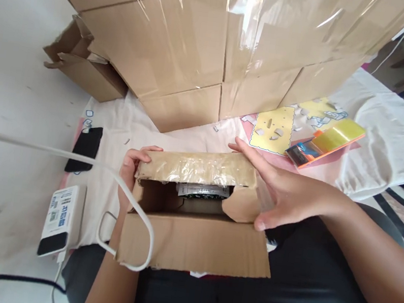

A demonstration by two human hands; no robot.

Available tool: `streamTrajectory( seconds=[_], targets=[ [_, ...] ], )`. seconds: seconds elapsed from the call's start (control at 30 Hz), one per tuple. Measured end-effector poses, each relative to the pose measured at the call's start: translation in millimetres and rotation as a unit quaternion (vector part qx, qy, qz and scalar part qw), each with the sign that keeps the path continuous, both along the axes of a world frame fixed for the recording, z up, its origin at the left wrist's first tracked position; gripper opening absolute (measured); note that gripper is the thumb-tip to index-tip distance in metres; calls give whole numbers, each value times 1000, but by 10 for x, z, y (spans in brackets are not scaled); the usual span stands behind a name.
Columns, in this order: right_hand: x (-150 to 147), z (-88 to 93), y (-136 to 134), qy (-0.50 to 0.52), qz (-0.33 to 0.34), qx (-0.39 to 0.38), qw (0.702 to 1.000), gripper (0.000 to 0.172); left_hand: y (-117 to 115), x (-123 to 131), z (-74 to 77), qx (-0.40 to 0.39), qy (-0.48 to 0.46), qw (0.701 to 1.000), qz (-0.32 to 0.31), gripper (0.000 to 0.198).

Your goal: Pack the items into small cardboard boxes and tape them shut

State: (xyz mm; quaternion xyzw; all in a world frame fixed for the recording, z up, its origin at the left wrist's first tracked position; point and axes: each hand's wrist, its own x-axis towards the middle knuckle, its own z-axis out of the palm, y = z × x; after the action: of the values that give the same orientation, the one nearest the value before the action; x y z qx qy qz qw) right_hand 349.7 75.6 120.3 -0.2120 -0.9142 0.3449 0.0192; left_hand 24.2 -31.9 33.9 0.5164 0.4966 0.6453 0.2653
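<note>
A small brown cardboard box rests on my lap with its flaps partly open. My left hand grips the box's left side, fingers curled over the far flap's corner. My right hand lies flat against the right side, fingers stretched along the far flap, which carries shiny tape. The thumb presses the right side flap. Inside the gap a packet with dark print shows. The near flap hangs toward me.
A stack of large cardboard boxes wrapped in clear film rises just behind. A torn open box lies at left. A black phone, a white power bank with a white cable, yellow sheets and a yellow-orange pack lie around.
</note>
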Motion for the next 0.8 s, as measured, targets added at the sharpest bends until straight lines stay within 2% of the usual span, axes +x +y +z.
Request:
streamTrajectory(
  seconds=[0.17,0.23,0.37,0.4,0.5,0.57,0.67,0.7,0.8],
  targets=[
    [-123,-55,-76,34,-82,-14,996,94,-33,95,112,-4,-109,994,13,26],
    [-146,-95,-59,58,-84,-35,994,94,-40,169,186,-12,-143,989,27,26],
    [8,-23,94,88,1,-63,994,122,-49,271,270,-14,-162,983,87,27],
    [72,24,138,76,25,-66,995,123,-50,277,270,-12,-159,982,102,28],
    [232,132,217,27,52,-79,995,106,-42,249,236,-7,-148,981,125,30],
    [255,113,198,31,31,-89,995,105,-29,216,200,-3,-140,982,126,30],
    [136,-38,63,91,-36,-75,992,116,-2,197,165,11,-128,983,129,27],
    [70,-94,3,116,-61,-75,989,113,5,207,163,20,-123,983,134,26],
    [-126,-192,-149,169,-150,-108,968,88,15,271,184,44,-112,984,130,25]
  ],
)
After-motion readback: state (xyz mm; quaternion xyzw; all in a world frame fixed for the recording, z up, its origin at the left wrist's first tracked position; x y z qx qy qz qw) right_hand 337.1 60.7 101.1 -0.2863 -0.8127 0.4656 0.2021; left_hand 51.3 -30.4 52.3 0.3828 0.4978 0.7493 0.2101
